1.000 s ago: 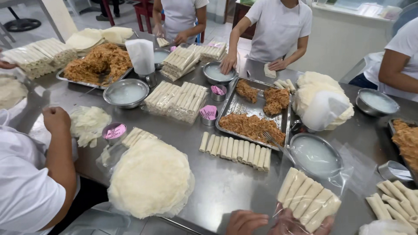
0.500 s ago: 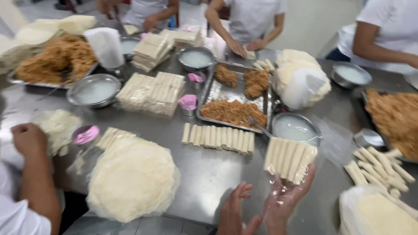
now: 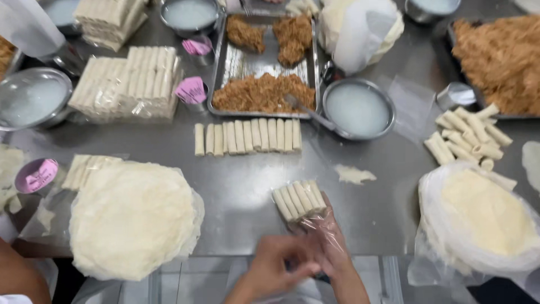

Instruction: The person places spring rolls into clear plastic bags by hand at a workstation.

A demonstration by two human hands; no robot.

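Both hands are at the near edge of the steel table [image 3: 247, 208], close together. The right hand [image 3: 329, 239] holds a clear plastic bag [image 3: 315, 222] with a small bundle of spring rolls [image 3: 298, 200] inside. Its fingers are closed around the near end of the bag. The left hand [image 3: 275, 264] sits just beside it, a bit nearer to the person, with fingers bent at the bag's open end; the picture is blurred there, so I cannot tell how tight they pinch. The rolls lie side by side, just past the fingertips, on the far side of both hands. Their long way runs from near to far, leaning a little to the left. The right hand is the closer one to the rolls. Farther off, a row of loose spring rolls [image 3: 247, 136] lies in a line in front of a metal tray of shredded filling [image 3: 261, 93]. A bowl of white paste [image 3: 357, 108] stands to the right of that tray. A big stack of round wrappers [image 3: 132, 217] sits on the left, and another stack of wrappers in a bag [image 3: 486, 217] sits on the right.
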